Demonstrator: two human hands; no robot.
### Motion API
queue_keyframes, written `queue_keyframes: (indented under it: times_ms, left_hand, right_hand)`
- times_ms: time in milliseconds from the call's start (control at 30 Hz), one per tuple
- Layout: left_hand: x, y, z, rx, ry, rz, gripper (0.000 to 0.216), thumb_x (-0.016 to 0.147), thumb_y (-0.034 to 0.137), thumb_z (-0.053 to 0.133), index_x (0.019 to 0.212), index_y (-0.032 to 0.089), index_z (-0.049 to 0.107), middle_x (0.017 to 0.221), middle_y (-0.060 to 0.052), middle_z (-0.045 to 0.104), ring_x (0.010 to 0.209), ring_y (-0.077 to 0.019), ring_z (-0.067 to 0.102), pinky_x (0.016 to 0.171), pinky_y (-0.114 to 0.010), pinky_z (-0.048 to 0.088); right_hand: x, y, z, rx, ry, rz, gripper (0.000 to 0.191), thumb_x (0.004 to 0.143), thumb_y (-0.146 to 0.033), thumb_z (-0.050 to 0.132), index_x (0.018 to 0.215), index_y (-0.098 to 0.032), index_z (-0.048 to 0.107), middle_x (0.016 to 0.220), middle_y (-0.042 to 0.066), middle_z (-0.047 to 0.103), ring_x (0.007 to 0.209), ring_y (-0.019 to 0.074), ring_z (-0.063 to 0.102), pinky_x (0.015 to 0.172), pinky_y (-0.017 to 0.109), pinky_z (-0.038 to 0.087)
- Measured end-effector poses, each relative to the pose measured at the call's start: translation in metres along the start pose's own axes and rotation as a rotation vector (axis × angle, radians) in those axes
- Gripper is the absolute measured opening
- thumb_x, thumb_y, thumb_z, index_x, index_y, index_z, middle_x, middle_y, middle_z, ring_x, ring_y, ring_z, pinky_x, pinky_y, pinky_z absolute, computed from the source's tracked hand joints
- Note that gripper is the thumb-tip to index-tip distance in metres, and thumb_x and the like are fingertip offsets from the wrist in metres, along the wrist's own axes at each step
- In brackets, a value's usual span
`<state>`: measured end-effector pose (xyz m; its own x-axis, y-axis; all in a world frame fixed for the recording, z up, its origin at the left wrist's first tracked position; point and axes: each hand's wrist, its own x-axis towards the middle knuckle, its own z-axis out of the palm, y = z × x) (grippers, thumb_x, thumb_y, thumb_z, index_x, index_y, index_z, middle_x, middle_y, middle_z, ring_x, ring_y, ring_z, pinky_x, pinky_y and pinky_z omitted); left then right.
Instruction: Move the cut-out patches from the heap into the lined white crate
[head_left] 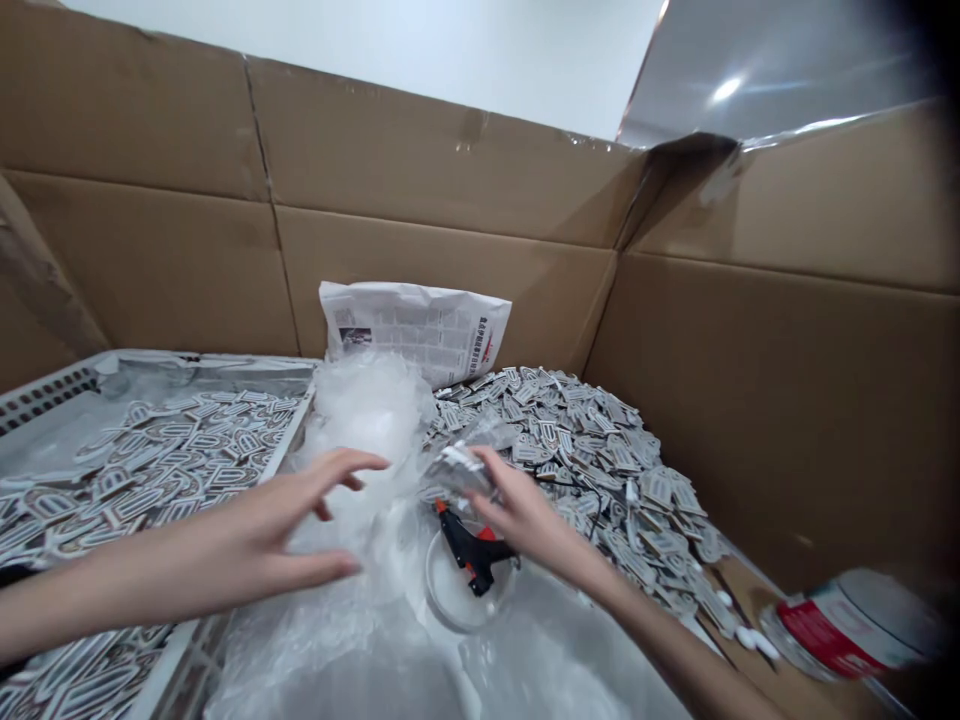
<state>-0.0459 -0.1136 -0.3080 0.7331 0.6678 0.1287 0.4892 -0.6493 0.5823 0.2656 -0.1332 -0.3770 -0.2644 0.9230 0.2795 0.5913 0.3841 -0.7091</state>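
My left hand point(296, 520) hovers with fingers spread over a pile of clear plastic bags point(367, 420), touching or nearly touching it. My right hand point(517, 515) pinches a small clear bag with white pieces point(461, 465) in it, just above a black and orange tool point(472, 550) lying in a round clear lid point(457, 590). To the right spreads a heap of small grey and white badge-like pieces point(600, 450).
A grey crate point(45, 395) at the left holds several more of the same pieces. A folded newspaper point(416, 325) leans on the cardboard wall point(450, 170). A roll with a red label point(847, 625) lies at the lower right. Cardboard walls enclose the back and right.
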Motion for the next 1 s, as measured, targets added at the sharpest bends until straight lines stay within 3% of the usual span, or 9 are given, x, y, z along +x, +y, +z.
queue_keyframes:
  times_ms: [133,267,333,433,533,600,700,867,1000]
  left_hand:
    - [0.023,0.011,0.034,-0.074,-0.108,0.140,0.044,0.095,0.041,0.053,0.138,0.038,0.046,0.128,-0.003,0.060,0.105,-0.0214,0.062,0.089,-0.030,0.053]
    - [0.013,-0.019,0.043,-0.055,-0.065,0.083,0.032,0.098,0.037,0.044,0.129,0.036,0.054,0.115,-0.003,0.066,0.099,-0.0200,0.064,0.084,-0.030,0.054]
    - [0.006,-0.043,0.030,0.013,0.043,0.081,0.028,0.097,0.038,0.046,0.122,0.034,0.059,0.110,-0.004,0.067,0.097,-0.0206,0.064,0.081,-0.030,0.054]
    - [0.001,-0.078,-0.009,0.174,0.361,0.046,0.029,0.094,0.042,0.046,0.116,0.030,0.061,0.109,-0.004,0.067,0.098,-0.0214,0.063,0.082,-0.032,0.052]
    - [-0.003,-0.110,-0.053,0.319,0.682,-0.103,0.040,0.090,0.045,0.046,0.121,0.022,0.055,0.116,-0.006,0.064,0.095,-0.0218,0.061,0.085,-0.035,0.050]
    - [-0.009,-0.130,-0.075,0.381,0.805,-0.180,0.044,0.088,0.045,0.047,0.121,0.016,0.053,0.112,-0.009,0.063,0.090,-0.0222,0.060,0.083,-0.036,0.050]
    - [-0.019,-0.159,-0.087,0.442,0.823,-0.239,0.034,0.087,0.040,0.048,0.109,0.016,0.054,0.103,-0.009,0.064,0.091,-0.0240,0.060,0.084,-0.037,0.048]
    - [-0.024,-0.202,-0.080,0.432,0.754,-0.302,0.021,0.091,0.033,0.045,0.105,0.018,0.050,0.106,-0.010,0.061,0.098,-0.0241,0.058,0.091,-0.037,0.046]
    - [-0.023,-0.238,-0.086,0.412,0.859,-0.386,0.019,0.089,0.029,0.044,0.104,0.017,0.046,0.108,-0.013,0.059,0.101,-0.0263,0.056,0.094,-0.041,0.044]
  right_hand:
    - [-0.008,-0.058,0.038,0.147,-0.178,-0.091,0.028,0.088,-0.024,0.054,0.114,-0.021,0.042,0.108,0.009,0.062,0.092,0.0213,0.060,0.078,0.035,0.048]
    - [0.005,-0.039,0.042,0.267,-0.222,-0.072,0.034,0.094,-0.033,0.053,0.123,-0.021,0.038,0.110,0.008,0.063,0.089,0.0180,0.061,0.079,0.033,0.049]
    - [0.023,-0.007,0.033,0.165,-0.231,-0.060,0.025,0.098,-0.031,0.047,0.120,-0.019,0.046,0.112,0.008,0.063,0.095,0.0185,0.061,0.084,0.033,0.048]
    - [0.054,0.049,0.024,-0.211,-0.299,0.008,0.022,0.094,-0.012,0.042,0.107,-0.013,0.059,0.107,0.010,0.067,0.097,0.0216,0.062,0.088,0.033,0.047]
    - [0.079,0.094,0.034,-0.522,-0.339,-0.016,0.034,0.086,-0.001,0.044,0.114,-0.007,0.061,0.118,0.016,0.064,0.108,0.0243,0.060,0.096,0.031,0.043]
    - [0.090,0.110,0.047,-0.699,-0.387,-0.016,0.033,0.085,-0.004,0.051,0.116,-0.004,0.061,0.123,0.020,0.062,0.113,0.0271,0.058,0.098,0.032,0.041]
    - [0.098,0.117,0.062,-0.876,-0.411,0.000,0.028,0.087,-0.008,0.053,0.112,-0.004,0.064,0.118,0.021,0.064,0.111,0.0291,0.060,0.094,0.033,0.043]
    - [0.100,0.123,0.062,-0.936,-0.417,0.002,0.035,0.087,-0.003,0.041,0.113,-0.008,0.064,0.112,0.019,0.068,0.102,0.0296,0.065,0.083,0.035,0.047]
    - [0.086,0.134,0.040,-0.664,-0.152,0.092,0.034,0.087,-0.016,0.040,0.110,-0.016,0.065,0.103,0.015,0.072,0.095,0.0286,0.068,0.080,0.035,0.050]
